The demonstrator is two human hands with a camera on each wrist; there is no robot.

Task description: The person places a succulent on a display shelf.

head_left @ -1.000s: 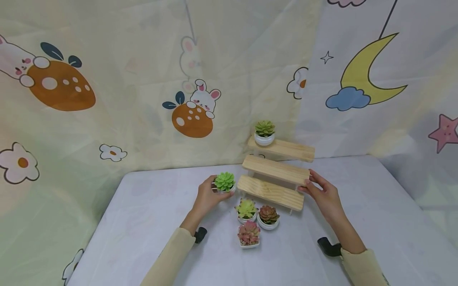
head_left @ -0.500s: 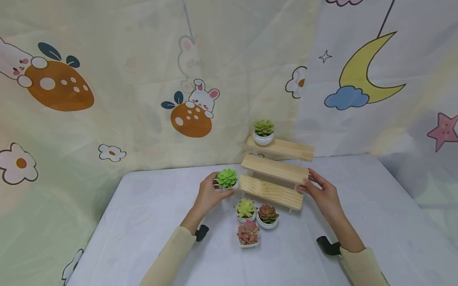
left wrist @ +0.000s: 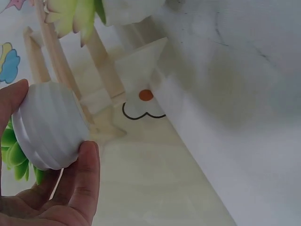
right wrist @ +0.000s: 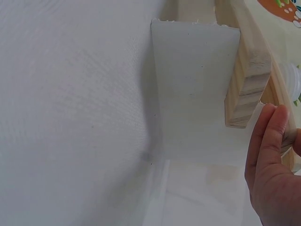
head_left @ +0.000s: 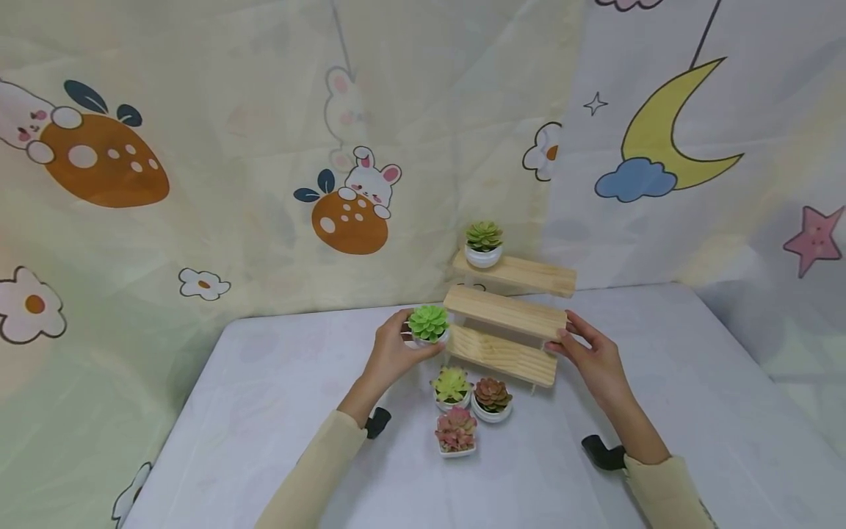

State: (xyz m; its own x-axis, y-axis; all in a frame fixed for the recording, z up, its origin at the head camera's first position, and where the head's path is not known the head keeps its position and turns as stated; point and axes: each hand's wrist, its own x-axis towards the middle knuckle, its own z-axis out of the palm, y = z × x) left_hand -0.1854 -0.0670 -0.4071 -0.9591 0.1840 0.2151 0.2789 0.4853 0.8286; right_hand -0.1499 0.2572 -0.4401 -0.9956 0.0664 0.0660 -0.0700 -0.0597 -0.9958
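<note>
My left hand [head_left: 394, 351] pinches a bright green succulent [head_left: 428, 323] by its white ribbed pot [left wrist: 51, 125], raised beside the left end of a three-step wooden shelf [head_left: 505, 312]. In the left wrist view the thumb and fingertips press on opposite sides of the pot. At the shelf's right end, my right hand [head_left: 593, 358] grips the end of the middle board between thumb and fingers; the right wrist view shows these fingers [right wrist: 272, 136] against the wood. A green succulent in a round white pot [head_left: 484, 246] stands on the top board's left end.
In front of the shelf stand a yellow-green succulent [head_left: 452, 386], a reddish-brown succulent [head_left: 492, 397] and a pink succulent [head_left: 456, 432], all in white pots on the white-covered table [head_left: 277, 411]. A printed cloth [head_left: 251, 147] hangs behind.
My left hand has carried the bright green succulent right and upward, from beside the bottom board to nearer the middle board. The right hand keeps its grip on the shelf.
</note>
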